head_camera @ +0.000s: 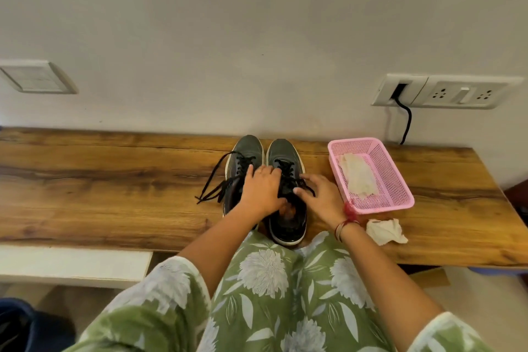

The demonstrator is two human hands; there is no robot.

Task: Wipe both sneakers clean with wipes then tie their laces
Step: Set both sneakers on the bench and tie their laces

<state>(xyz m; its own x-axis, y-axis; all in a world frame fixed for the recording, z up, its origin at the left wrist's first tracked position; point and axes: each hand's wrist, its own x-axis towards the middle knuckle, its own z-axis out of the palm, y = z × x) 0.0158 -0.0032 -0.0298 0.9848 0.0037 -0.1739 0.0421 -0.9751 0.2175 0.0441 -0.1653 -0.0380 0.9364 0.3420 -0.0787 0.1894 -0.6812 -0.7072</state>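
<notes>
Two dark grey sneakers stand side by side on the wooden table (114,180), toes toward the wall. The left sneaker (245,151) has its black laces (217,183) loose and trailing off to the left. My left hand (261,188) lies over the lacing of the right sneaker (283,151), fingers curled on its laces. My right hand (317,197) is at that sneaker's right side, thumb and fingers pinching its lace. A crumpled used wipe (385,231) lies on the table near my right wrist.
A pink mesh basket (397,177) holding wipes (358,177) stands right of the sneakers. A wall socket with a black cable (405,120) is behind it. A white shelf (71,263) sits below the table's front left edge.
</notes>
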